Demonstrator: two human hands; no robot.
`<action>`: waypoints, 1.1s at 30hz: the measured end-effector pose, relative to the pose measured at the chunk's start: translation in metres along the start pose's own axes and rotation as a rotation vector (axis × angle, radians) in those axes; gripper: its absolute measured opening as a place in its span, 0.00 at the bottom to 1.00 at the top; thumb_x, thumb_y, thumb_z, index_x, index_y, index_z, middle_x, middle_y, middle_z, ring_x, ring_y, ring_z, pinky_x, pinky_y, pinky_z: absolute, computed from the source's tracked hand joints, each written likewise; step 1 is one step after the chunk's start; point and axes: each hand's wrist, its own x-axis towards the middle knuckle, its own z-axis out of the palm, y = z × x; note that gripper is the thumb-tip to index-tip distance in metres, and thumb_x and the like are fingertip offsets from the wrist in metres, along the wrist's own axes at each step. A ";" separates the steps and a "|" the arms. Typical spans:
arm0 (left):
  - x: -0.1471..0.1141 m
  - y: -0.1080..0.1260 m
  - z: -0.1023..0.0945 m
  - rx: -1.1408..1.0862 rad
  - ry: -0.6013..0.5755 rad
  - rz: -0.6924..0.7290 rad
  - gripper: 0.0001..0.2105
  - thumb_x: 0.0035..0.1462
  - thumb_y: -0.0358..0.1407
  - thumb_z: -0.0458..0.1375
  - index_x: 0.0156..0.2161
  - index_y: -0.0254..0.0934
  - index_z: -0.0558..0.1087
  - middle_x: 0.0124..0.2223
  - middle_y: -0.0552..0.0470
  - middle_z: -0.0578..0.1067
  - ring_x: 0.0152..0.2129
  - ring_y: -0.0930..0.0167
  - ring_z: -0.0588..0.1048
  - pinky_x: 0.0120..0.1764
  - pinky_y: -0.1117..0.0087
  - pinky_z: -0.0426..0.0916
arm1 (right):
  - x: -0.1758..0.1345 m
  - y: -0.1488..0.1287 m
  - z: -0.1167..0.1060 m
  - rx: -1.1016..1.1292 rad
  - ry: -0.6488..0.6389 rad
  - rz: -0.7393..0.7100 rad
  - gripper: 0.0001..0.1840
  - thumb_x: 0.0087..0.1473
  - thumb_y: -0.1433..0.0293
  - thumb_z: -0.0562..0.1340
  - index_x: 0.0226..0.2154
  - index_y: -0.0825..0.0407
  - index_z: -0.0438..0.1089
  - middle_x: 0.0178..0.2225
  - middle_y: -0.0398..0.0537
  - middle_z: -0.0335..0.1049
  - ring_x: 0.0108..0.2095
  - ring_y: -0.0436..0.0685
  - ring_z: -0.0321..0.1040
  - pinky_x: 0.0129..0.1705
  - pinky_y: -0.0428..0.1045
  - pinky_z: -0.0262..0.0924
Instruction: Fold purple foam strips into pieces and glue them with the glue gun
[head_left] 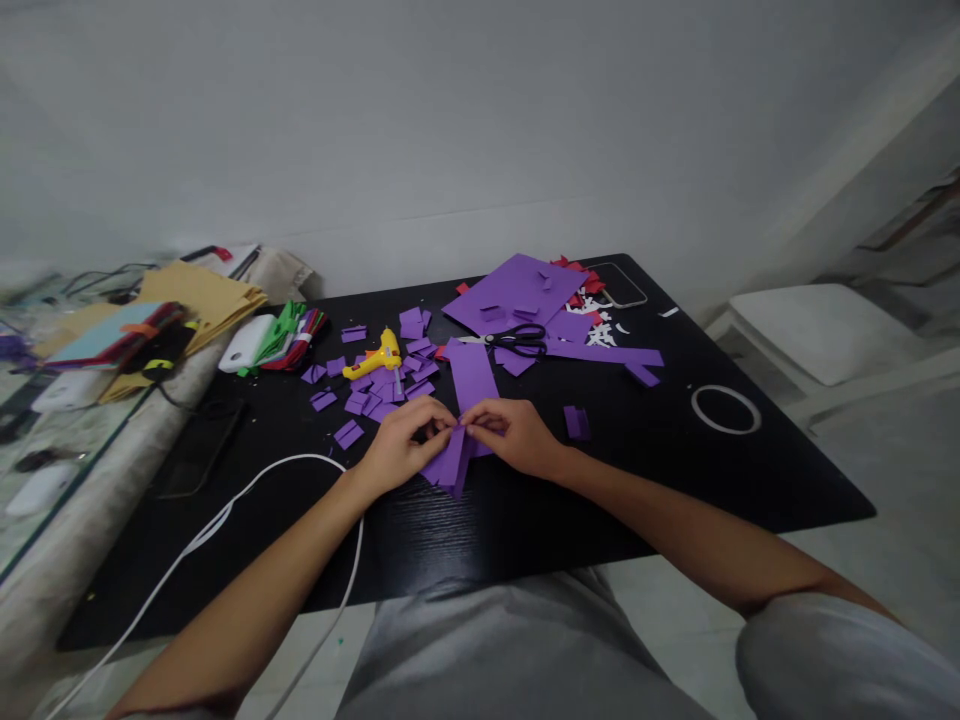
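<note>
My left hand [405, 440] and my right hand [510, 435] meet over a black table [675, 470], both pinching a folded purple paper piece [450, 465] between the fingertips. A long purple strip [474, 377] lies just beyond the hands. Several small purple paper pieces [375, 390] are scattered to the left of it, around a yellow glue gun [377, 357]. Black-handled scissors [517, 340] rest on purple sheets [517, 290] further back.
A white cable [247, 490] runs from the table's left part toward me. A white ring [725, 408] lies at the right. Stacked coloured paper [289, 335], a white device [244, 343] and brown envelopes [199, 295] sit at the left. Red and white scraps [592, 305] lie behind.
</note>
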 end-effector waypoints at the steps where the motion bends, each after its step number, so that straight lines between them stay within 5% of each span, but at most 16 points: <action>1: 0.001 0.001 -0.001 0.000 0.005 0.016 0.04 0.64 0.33 0.58 0.39 0.37 0.75 0.38 0.48 0.77 0.32 0.71 0.74 0.35 0.71 0.70 | 0.000 0.000 0.000 -0.008 0.003 -0.011 0.07 0.55 0.68 0.65 0.36 0.51 0.78 0.36 0.48 0.81 0.36 0.56 0.79 0.43 0.51 0.75; 14: -0.001 0.002 0.001 -0.011 0.091 0.076 0.03 0.61 0.31 0.61 0.35 0.37 0.76 0.39 0.47 0.79 0.34 0.70 0.77 0.38 0.69 0.71 | -0.004 -0.002 0.000 -0.134 0.019 -0.102 0.07 0.61 0.68 0.62 0.39 0.49 0.77 0.39 0.49 0.80 0.39 0.57 0.78 0.44 0.52 0.72; 22: 0.003 0.003 0.006 -0.486 0.008 -0.406 0.11 0.61 0.42 0.62 0.41 0.35 0.73 0.31 0.53 0.74 0.26 0.74 0.70 0.29 0.74 0.64 | -0.005 -0.003 -0.001 -0.187 0.035 -0.134 0.07 0.62 0.69 0.62 0.40 0.49 0.77 0.40 0.48 0.80 0.40 0.56 0.77 0.44 0.50 0.71; 33: 0.004 0.007 0.010 -0.925 -0.062 -0.717 0.16 0.56 0.46 0.67 0.36 0.34 0.71 0.27 0.59 0.63 0.22 0.79 0.62 0.27 0.80 0.59 | -0.005 -0.001 -0.001 -0.256 0.098 -0.305 0.07 0.64 0.72 0.62 0.42 0.50 0.76 0.42 0.48 0.81 0.44 0.56 0.79 0.50 0.50 0.69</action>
